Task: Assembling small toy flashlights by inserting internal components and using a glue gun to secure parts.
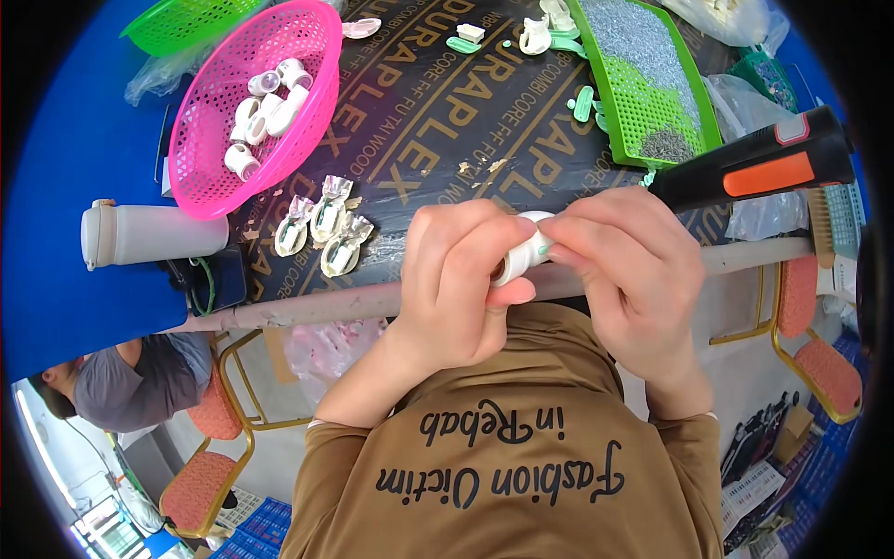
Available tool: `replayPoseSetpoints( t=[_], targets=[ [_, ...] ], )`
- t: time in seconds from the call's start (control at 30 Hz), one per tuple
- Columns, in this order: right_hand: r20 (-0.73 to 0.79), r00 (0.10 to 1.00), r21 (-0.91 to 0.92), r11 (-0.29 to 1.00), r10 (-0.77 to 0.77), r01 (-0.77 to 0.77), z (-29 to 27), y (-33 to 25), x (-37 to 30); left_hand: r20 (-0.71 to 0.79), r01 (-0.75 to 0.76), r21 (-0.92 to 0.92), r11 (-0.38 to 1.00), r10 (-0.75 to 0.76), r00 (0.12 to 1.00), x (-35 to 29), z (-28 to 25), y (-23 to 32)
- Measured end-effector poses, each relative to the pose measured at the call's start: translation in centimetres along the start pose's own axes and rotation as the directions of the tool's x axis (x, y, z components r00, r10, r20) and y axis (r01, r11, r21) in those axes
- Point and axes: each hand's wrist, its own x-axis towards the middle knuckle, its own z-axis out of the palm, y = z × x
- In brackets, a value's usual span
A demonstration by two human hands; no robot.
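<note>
My left hand (pixel 452 275) is closed around a white, rounded, hollow plastic part (pixel 518 265), held just above the near edge of the table. The thumb and fingers of my right hand (pixel 638 265) pinch the same part from its other side. A small spot of mint green (pixel 544 250) shows on the part by my right fingertips; what exactly it is, I cannot make out. Left of my hands lie several white oval shells with silvery tabs (pixel 331 219). Similar white rounded parts (pixel 265 116) sit in a pink basket (pixel 312 140).
A white bottle (pixel 154 236) lies at the left. At the back right stands a green perforated tray (pixel 610 112) holding small metallic pieces. A black-and-orange tool (pixel 759 168) lies right of my hands. Mint green pieces (pixel 584 104) are scattered nearby. A person (pixel 140 377) is at far left.
</note>
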Motion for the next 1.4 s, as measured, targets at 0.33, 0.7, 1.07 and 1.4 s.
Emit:
replayPoseSetpoints(
  t=[0.33,0.7,1.07,1.4],
  targets=[
    [-0.047,0.999,-0.045,0.999,-0.007,0.005,0.9,0.0,-0.1,0.002,-0.042,0.040,0.998,0.042,0.999,-0.2,0.4,-0.3],
    [-0.026,0.998,0.221,0.974,0.058,-0.050,0.5,-0.2,-0.1,-0.007,0.073,-0.103,0.992,-0.074,0.997,-0.2,-0.7,-0.2],
    [0.000,0.995,0.404,0.911,0.097,-0.089,1.0,0.7,-0.9,-0.011,0.075,-0.126,0.989,-0.077,0.997,-0.3,-0.8,0.1],
    [0.744,0.629,0.645,0.001,0.226,-0.764,-0.2,1.2,-1.1,0.175,0.243,-0.416,0.876,-0.185,0.967,0.0,-1.7,-0.8]
  ],
)
